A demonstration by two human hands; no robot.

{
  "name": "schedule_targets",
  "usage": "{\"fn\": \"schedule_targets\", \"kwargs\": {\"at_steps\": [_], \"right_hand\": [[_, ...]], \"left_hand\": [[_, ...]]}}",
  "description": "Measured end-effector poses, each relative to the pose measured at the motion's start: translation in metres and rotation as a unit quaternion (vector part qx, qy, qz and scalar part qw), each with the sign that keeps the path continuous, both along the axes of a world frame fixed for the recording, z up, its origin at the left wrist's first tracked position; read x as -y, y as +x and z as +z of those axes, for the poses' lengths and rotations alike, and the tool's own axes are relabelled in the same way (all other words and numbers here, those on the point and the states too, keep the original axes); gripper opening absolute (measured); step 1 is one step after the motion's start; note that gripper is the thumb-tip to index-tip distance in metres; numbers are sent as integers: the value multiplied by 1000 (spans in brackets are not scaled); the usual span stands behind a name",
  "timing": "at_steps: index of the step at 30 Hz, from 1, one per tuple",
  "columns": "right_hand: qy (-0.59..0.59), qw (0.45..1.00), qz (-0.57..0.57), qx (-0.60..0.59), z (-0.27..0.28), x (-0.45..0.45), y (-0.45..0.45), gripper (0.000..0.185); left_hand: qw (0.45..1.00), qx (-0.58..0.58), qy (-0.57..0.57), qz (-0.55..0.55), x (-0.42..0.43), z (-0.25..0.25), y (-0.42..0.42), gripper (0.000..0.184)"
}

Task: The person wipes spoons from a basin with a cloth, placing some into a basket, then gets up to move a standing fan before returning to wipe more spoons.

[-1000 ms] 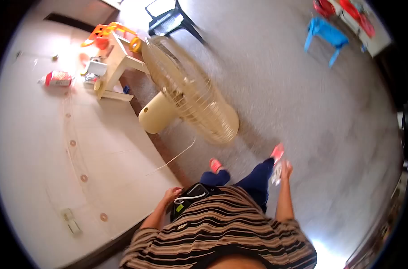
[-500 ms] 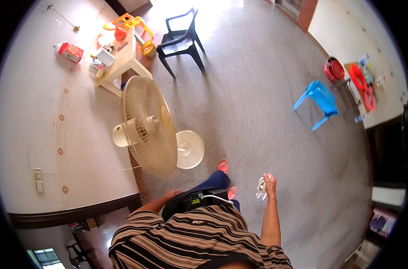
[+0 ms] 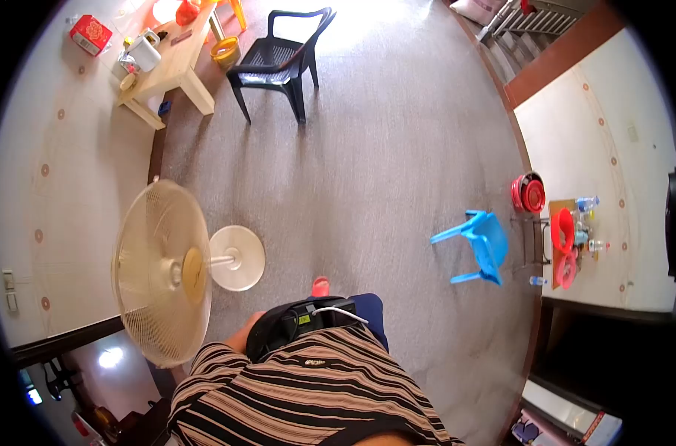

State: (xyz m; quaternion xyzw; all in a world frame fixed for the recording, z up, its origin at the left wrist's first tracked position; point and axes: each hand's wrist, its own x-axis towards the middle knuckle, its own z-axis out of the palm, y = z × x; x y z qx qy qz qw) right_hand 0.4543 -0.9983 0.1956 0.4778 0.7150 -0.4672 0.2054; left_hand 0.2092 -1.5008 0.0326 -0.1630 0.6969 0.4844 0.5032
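Of my left arm, only a strip of bare skin [image 3: 243, 334] shows beside the black waist bag [image 3: 267, 334]; the fingers are hidden behind the bag. The fan is the nearest thing on that side. My right hand is out of view. A white cable [image 3: 342, 311] curves over a black device with a small green display [image 3: 304, 320] at my waist. Ahead of me, one red slipper [image 3: 321, 286] shows on the floor.
A cream standing fan [image 3: 163, 275] on a round base [image 3: 241, 260] stands at left. Farther off are a wooden table [image 3: 176, 67] with items and a black armchair [image 3: 275, 67]. Right: a blue plastic chair [image 3: 487, 245], red basins [image 3: 531, 193], and a shelf with red baskets [image 3: 562, 230].
My right hand, which held a crumpled white cloth or tissue, has left the view. The view has shifted as I moved forward; the fan sits farther left and lower, and the blue chair is lower.
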Motion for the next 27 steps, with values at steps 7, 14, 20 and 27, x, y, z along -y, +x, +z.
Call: {"fn": "schedule_targets", "kwargs": {"at_steps": [7,14,20,27], "right_hand": [[-41,999,19,16,-31,-131,-166,24],[-22,993,77,-90,-44,-332,-428,21],[109,976,71,-176,25,-457,-750,23],[-25,964,214,-159,3,-446,-879,23]], "left_hand": [[994,-44,-93,-24,-135,49,-178,30],[979,17,-44,197,-242,116,-319,33],[968,-69,-90,222,-287,110,-410,30],[805,-276,-401,338,-307,101,-671,52]]}}
